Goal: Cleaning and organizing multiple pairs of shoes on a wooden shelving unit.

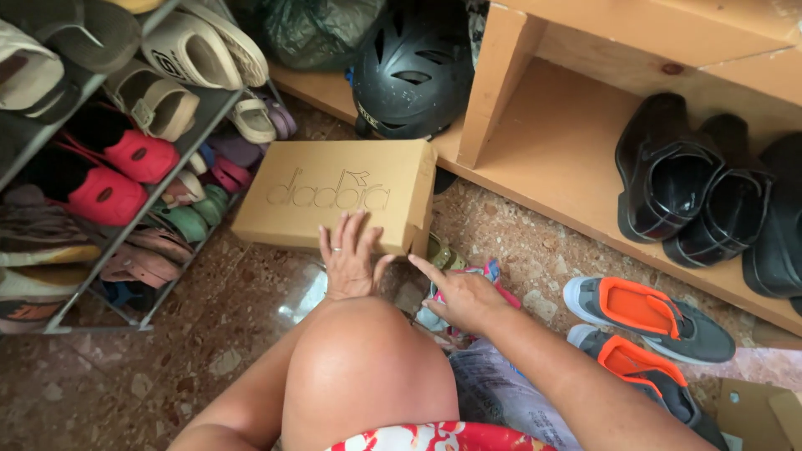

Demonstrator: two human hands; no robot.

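Observation:
A tan cardboard shoe box (334, 179) lies on the speckled stone floor, lid up. My left hand (349, 255) rests flat on its near edge, fingers spread, a ring on one finger. My right hand (459, 296) is just right of it, low over a pink-and-blue colourful item (494, 271) on the floor. Its index finger points at the box's near right corner and the other fingers are curled. Whether they grip the colourful item is hidden. My bare knee (363, 367) fills the lower middle.
A metal shoe rack (159, 179) packed with sandals and red shoes stands at left. A black helmet (413, 71) sits behind the box. A wooden shelf (551, 159) holds black shoes (668, 167). Two grey-and-orange sneakers (643, 313) lie at right.

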